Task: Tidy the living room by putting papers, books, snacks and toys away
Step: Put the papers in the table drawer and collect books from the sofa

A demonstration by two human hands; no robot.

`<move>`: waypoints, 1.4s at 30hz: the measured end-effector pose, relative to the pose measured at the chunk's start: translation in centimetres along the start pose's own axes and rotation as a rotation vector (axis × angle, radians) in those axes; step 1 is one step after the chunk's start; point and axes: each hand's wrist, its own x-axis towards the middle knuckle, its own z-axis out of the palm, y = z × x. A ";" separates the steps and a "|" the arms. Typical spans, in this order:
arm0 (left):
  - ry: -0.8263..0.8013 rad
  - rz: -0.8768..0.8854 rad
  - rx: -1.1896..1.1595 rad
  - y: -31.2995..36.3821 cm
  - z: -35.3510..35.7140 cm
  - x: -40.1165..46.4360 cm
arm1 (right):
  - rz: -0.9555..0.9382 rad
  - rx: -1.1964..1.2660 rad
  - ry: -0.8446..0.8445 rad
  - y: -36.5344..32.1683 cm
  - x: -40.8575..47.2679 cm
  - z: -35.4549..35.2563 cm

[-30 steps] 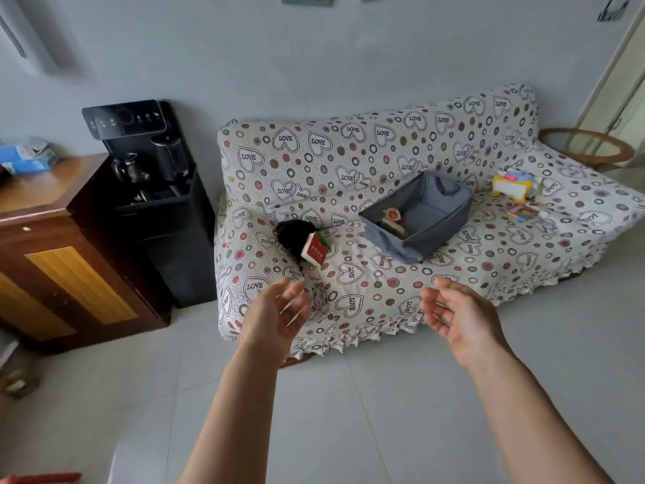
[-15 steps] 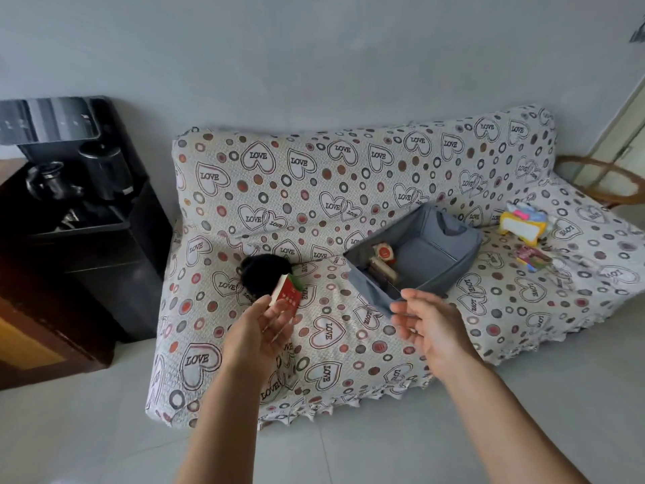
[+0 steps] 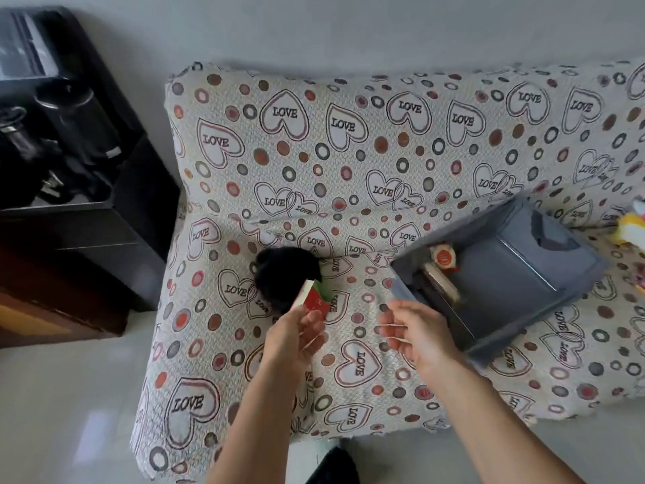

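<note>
A small red and green box [image 3: 316, 299] leans against a black plush toy [image 3: 284, 275] on the sofa [image 3: 349, 151] seat. My left hand [image 3: 296, 338] reaches up to the box, and its straight fingertips touch the box's lower end. My right hand [image 3: 417, 335] hovers open over the seat, empty, just in front of the near corner of a grey fabric bin [image 3: 516, 274]. The bin lies tilted on the seat. Inside it are a round red and white snack [image 3: 443, 257] and a flat packet [image 3: 440, 284].
A black drinks machine [image 3: 69, 162] with a kettle stands left of the sofa, with a brown wooden cabinet [image 3: 42, 319] beside it. Yellow and colourful items [image 3: 633, 232] lie at the right edge of the seat. Pale floor tiles [image 3: 69, 413] run along the sofa's front.
I have come closer to the sofa and look more steeply down. My left hand has moved forward onto the red and green box. My right hand has drifted toward the bin's corner.
</note>
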 end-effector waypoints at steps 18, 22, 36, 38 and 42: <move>0.384 -0.135 1.015 -2.2 -0.3 28.9 | 0.225 -0.263 -0.090 4.6 20.9 10.9; 0.384 -0.175 1.243 -3.8 -0.5 29.8 | 0.233 -0.298 -0.091 4.9 22.4 10.6; -0.009 0.203 1.152 1.5 7.7 23.1 | 0.061 -0.400 -0.014 -0.5 23.4 5.0; -0.125 0.231 1.183 2.2 10.4 21.5 | 0.009 -0.444 -0.008 -2.4 23.3 2.3; -0.355 0.298 1.253 1.9 17.0 17.0 | -0.020 -0.347 -0.069 -6.1 22.2 -5.0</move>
